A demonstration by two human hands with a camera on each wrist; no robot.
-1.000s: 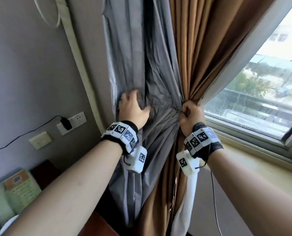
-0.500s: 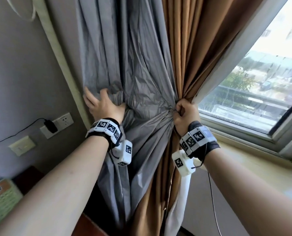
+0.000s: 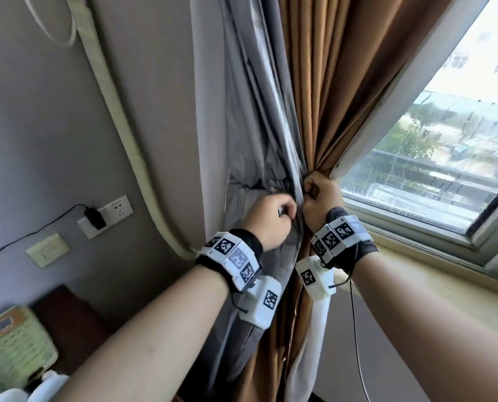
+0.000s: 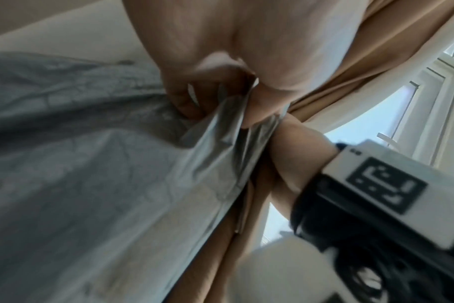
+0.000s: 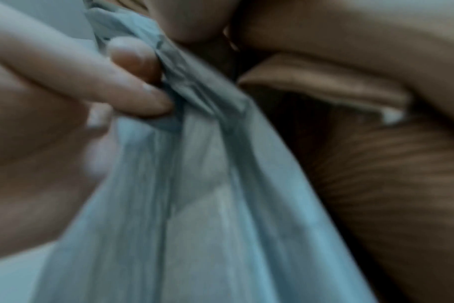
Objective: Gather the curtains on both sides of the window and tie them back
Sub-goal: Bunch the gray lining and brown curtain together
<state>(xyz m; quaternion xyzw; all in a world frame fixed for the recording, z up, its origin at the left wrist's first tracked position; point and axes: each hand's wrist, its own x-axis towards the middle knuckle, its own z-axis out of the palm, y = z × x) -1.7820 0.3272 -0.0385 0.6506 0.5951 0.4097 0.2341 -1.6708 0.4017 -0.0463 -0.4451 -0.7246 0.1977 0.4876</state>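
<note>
The curtain hangs left of the window, grey lining [image 3: 256, 126] on the left, brown folds [image 3: 329, 97] on the right, a white sheer [image 3: 314, 343] below. My right hand [image 3: 314, 190] grips the bunched curtain in a fist at waist height. My left hand [image 3: 285, 210] is right beside it, fingers curled round gathered grey fabric. In the left wrist view my left hand [image 4: 215, 106] pinches the grey lining [image 4: 91, 184], with the brown fabric [image 4: 363, 61] behind. The blurred right wrist view shows fingers [image 5: 132, 82] squeezing grey cloth [image 5: 208, 184] next to brown cloth [image 5: 376, 174]. No tie-back is in view.
The window [image 3: 430, 140] and its sill [image 3: 445, 285] lie to the right. On the left wall are a socket with a black plug [image 3: 95, 217], a switch [image 3: 47, 250] and a white wrapped pipe [image 3: 120, 111]. A green telephone [image 3: 13, 343] sits on dark furniture [image 3: 68, 314] at lower left.
My left hand swept right from the curtain's left edge, drawing the grey fabric across, and now grips it beside my right hand. The right hand kept its hold.
</note>
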